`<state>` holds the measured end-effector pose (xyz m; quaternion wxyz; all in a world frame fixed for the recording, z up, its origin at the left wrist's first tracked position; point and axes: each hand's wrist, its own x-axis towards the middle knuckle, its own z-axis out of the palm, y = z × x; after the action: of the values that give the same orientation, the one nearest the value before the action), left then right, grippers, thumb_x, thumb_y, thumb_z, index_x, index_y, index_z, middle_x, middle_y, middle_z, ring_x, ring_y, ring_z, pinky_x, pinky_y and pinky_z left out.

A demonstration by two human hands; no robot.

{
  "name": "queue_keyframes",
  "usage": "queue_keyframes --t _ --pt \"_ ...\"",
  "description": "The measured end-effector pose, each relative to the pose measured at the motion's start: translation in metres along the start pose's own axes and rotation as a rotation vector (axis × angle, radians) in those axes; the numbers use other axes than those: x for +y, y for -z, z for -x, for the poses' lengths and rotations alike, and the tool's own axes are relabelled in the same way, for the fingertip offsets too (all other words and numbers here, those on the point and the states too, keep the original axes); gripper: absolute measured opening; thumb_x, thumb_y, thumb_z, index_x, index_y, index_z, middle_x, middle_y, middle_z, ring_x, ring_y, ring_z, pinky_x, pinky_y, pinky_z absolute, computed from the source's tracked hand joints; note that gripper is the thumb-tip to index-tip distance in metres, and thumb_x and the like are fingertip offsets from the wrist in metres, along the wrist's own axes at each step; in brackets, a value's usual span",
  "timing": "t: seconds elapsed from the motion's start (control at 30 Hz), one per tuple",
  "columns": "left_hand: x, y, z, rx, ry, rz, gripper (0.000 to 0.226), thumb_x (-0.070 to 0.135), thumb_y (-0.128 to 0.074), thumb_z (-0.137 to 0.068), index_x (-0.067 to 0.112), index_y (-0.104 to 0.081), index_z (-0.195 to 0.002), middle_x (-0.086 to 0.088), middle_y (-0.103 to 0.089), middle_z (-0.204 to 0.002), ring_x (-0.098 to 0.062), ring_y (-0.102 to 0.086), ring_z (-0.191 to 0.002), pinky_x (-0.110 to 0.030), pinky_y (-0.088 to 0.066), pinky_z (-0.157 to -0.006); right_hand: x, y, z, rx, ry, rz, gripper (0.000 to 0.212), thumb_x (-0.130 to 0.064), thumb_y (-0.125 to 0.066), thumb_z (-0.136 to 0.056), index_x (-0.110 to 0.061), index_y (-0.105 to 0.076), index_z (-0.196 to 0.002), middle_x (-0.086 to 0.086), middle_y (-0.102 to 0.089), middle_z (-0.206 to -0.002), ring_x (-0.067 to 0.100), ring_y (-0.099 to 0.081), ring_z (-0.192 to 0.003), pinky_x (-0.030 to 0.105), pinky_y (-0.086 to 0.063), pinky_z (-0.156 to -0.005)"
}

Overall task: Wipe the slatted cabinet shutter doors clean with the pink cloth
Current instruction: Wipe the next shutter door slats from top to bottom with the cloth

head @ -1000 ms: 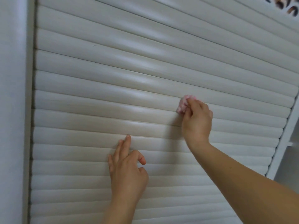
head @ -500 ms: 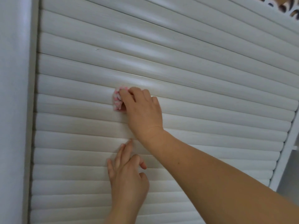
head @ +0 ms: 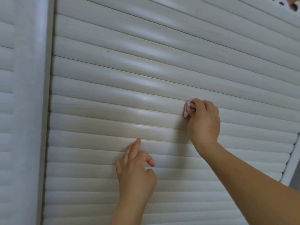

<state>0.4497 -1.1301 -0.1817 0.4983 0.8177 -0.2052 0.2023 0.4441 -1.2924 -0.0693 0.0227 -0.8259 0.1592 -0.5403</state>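
White slatted shutter door (head: 146, 78) filled the view, with a plain white frame post (head: 32, 111) at left and a second slatted panel (head: 6, 78) beyond it. Right hand (head: 203, 122) curled in a closed grip around the bunched pink cloth (head: 188, 109), which protruded left of the fingertips against a slat. Left hand (head: 135, 169), fingers extended, rested on lower slats, holding nothing.

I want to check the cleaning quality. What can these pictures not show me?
- Pink cloth, head view: mostly hidden inside the right hand.
- Dust on the shutter door: motion blur hides it.
- Lower slats: cut off by the bottom edge.
- Left hand palm contact: hidden by its back.
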Motion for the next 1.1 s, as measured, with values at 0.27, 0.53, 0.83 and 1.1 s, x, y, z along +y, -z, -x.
queue_keyframes --t 0.27,0.53,0.83,1.1 --pt "-0.005 0.018 -0.008 -0.032 0.015 0.117 0.037 -0.004 -0.047 -0.073 0.031 -0.037 -0.07 0.016 -0.014 -0.152 0.002 -0.015 -0.137 -0.032 -0.005 -0.114 -0.093 -0.019 0.012 0.043 0.312 -0.028 0.033 0.0 -0.06 -0.068 -0.011 -0.066 -0.099 0.01 -0.062 -0.092 0.033 -0.056 -0.076 0.031 -0.03 -0.063" --pt "-0.021 0.026 -0.016 0.108 -0.053 0.21 0.042 -0.009 -0.043 -0.061 0.032 -0.042 -0.066 0.004 -0.052 -0.127 -0.013 -0.048 -0.112 -0.052 -0.036 -0.098 -0.166 -0.01 0.014 -0.178 0.559 0.026 0.048 -0.013 -0.039 -0.094 -0.019 -0.033 -0.14 0.005 -0.037 -0.136 0.027 -0.034 -0.122 0.037 -0.029 -0.089" --pt "-0.024 0.024 -0.011 0.117 -0.052 0.216 0.028 0.004 -0.045 -0.063 0.031 -0.045 -0.071 0.008 -0.047 -0.135 -0.005 -0.047 -0.114 -0.045 -0.038 -0.097 -0.192 -0.016 0.003 -0.188 0.754 -0.024 0.044 -0.02 -0.04 -0.097 -0.022 -0.038 -0.14 0.003 -0.039 -0.136 0.027 -0.039 -0.117 0.033 -0.034 -0.082" --pt "-0.023 0.03 -0.009 0.085 -0.018 0.225 0.041 -0.012 -0.047 -0.068 0.029 -0.044 -0.068 0.007 -0.028 -0.149 -0.005 -0.028 -0.134 -0.035 -0.022 -0.109 -0.07 -0.002 -0.007 -0.181 0.496 -0.094 0.041 -0.002 -0.047 -0.091 -0.015 -0.057 -0.128 0.012 -0.053 -0.118 0.032 -0.047 -0.107 0.045 -0.043 -0.087"
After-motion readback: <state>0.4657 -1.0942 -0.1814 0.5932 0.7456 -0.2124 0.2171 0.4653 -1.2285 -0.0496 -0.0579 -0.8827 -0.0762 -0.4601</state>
